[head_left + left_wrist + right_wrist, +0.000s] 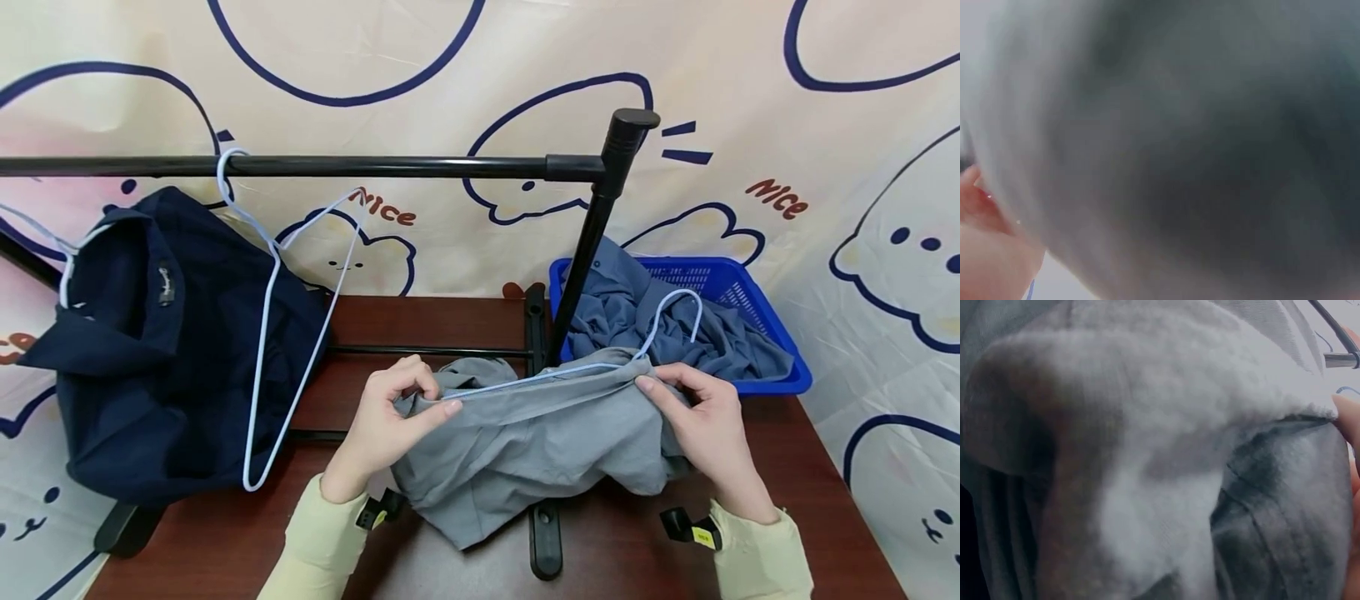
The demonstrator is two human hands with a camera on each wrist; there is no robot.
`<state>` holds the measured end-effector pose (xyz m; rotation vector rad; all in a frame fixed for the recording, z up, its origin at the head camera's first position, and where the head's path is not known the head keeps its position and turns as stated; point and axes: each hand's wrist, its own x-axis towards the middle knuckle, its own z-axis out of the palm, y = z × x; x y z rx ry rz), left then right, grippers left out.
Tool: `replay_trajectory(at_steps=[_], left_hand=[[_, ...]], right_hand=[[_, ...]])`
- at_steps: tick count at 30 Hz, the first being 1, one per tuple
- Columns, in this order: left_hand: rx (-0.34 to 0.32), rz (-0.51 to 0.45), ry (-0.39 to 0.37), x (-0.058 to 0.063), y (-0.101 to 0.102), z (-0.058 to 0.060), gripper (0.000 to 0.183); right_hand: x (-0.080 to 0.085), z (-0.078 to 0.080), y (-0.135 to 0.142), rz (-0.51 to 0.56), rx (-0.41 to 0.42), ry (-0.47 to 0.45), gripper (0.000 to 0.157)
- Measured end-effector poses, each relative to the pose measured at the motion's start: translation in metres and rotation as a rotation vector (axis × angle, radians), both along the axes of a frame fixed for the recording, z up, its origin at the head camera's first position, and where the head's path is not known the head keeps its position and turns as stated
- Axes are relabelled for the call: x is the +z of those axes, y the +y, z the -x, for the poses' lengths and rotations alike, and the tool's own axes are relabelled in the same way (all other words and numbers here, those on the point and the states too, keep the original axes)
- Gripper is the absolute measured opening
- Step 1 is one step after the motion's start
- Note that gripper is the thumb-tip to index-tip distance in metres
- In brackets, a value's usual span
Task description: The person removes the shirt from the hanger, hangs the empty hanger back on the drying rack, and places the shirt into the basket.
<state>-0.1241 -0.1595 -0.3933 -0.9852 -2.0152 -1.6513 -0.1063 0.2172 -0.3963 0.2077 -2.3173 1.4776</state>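
Note:
A grey garment (540, 442) hangs bunched between both hands over the table. Along its top edge runs a light blue hanger (652, 333), its hook up at the right and its lower part inside the cloth. My left hand (390, 417) pinches the garment's left edge near the hanger's left end. At the right, below the hook, my right hand (705, 425) pinches the same edge between thumb and fingers. Blurred grey cloth (1166, 144) fills most of the left wrist view. Folds of the garment (1166, 444) cover the right wrist view, with fingertips (1349, 422) at its right edge.
A black clothes rack (420, 167) stands across the table (780, 467). On its rail hang a light blue hanger (262, 358) and, at the left, a navy garment (202, 350). Behind the right upright, a blue basket (780, 342) holds blue-grey clothing (615, 292).

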Motion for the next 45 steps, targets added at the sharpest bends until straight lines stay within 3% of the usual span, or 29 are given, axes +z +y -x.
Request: replay_trajectory(at_steps=[11, 18, 28, 32, 40, 45], left_hand=[[0.057, 0.064, -0.093, -0.006, -0.006, -0.002, 0.032], [0.072, 0.102, -0.169, -0.006, -0.006, -0.002, 0.037], [0.129, 0.128, -0.248, -0.008, -0.001, -0.002, 0.032], [0.149, 0.121, -0.264, -0.010, -0.003, -0.001, 0.030], [0.153, 0.121, -0.246, -0.014, -0.007, 0.003, 0.024], [0.172, 0.111, -0.269, -0.020, -0.007, 0.009, 0.022]], right_hand=[[-0.003, 0.004, 0.002, 0.037, -0.073, 0.020, 0.010], [-0.004, 0.004, 0.001, 0.063, -0.076, 0.022, 0.010], [-0.002, 0.004, -0.004, 0.139, -0.098, 0.139, 0.009], [-0.005, 0.005, -0.008, 0.196, -0.108, 0.156, 0.009], [-0.009, 0.007, -0.021, 0.439, -0.043, 0.170, 0.009], [-0.010, 0.007, -0.028, 0.458, -0.012, 0.173, 0.011]])
